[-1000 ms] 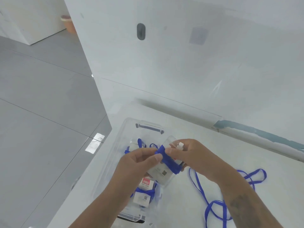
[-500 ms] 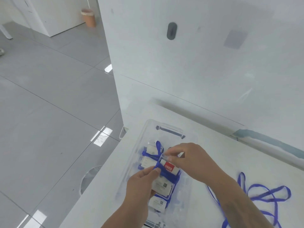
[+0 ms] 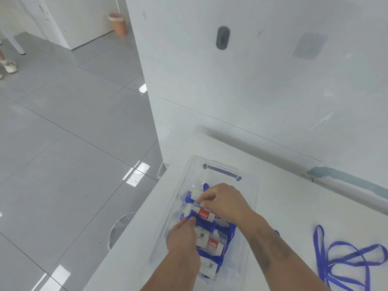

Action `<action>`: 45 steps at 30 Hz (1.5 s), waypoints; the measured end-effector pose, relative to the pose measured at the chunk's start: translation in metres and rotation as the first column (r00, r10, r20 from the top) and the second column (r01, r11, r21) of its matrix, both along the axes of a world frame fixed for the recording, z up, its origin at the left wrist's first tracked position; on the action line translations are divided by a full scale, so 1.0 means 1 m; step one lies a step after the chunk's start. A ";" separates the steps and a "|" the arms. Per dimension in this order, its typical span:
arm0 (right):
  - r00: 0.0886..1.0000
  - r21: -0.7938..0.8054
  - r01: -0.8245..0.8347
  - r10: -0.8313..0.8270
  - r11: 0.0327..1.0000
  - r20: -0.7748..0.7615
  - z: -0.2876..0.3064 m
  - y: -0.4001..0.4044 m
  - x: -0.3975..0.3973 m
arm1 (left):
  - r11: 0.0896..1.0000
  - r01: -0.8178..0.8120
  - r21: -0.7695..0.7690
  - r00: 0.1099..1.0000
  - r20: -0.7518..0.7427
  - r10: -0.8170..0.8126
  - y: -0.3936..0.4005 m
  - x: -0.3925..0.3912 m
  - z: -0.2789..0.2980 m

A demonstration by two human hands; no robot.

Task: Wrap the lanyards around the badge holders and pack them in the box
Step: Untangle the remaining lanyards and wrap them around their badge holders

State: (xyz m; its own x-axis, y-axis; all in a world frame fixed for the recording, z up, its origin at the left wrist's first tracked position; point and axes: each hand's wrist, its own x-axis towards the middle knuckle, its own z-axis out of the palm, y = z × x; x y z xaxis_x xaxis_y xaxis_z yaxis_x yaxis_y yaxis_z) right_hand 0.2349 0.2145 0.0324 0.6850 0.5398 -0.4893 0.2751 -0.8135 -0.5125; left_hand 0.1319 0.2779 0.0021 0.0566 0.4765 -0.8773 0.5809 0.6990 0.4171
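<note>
Inside the clear box (image 3: 184, 177), both hands pinch one wrapped badge holder (image 3: 204, 215): the right hand (image 3: 224, 201) grips its far edge, the left hand (image 3: 183, 234) its blue lanyard band. At least two more wrapped holders (image 3: 212, 245) lie beneath. One loose blue lanyard (image 3: 344, 257) sprawls on the white table (image 3: 283, 206), well right.

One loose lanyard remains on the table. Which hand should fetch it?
Probably the right hand: the loose lanyard lies on its side of the box; the left hand is farther.
</note>
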 end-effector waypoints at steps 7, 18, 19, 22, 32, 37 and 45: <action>0.998 -0.021 -0.042 0.041 0.999 -0.042 -0.018 0.011 0.004 | 0.994 -0.103 0.021 0.992 -0.065 0.104 -0.001 0.005 -0.018; 1.000 -0.040 -0.013 0.013 0.999 0.001 -0.036 0.024 0.007 | 0.976 -0.213 -0.042 0.967 -0.151 0.204 -0.002 0.014 -0.013; 1.000 -0.052 -0.020 0.020 0.998 0.010 -0.037 0.025 0.007 | 0.975 -0.216 -0.051 0.967 -0.147 0.207 -0.002 0.014 -0.012; 0.999 -0.076 -0.021 0.024 0.997 0.042 -0.039 0.027 0.006 | 0.965 -0.251 -0.075 0.962 -0.132 0.240 0.001 0.010 -0.007; 0.990 -0.116 -0.017 0.033 0.993 0.135 -0.033 0.029 0.003 | 0.947 -0.283 -0.155 0.959 -0.034 0.281 0.003 0.003 0.012; 0.988 -0.085 -0.031 0.044 0.996 0.146 -0.014 0.018 0.009 | 0.943 -0.218 -0.250 0.968 0.065 0.241 -0.003 0.000 0.049; 0.959 0.096 0.048 -0.073 0.994 0.273 0.028 -0.002 0.003 | 0.997 0.080 -0.020 0.925 0.375 -0.067 -0.004 -0.006 0.087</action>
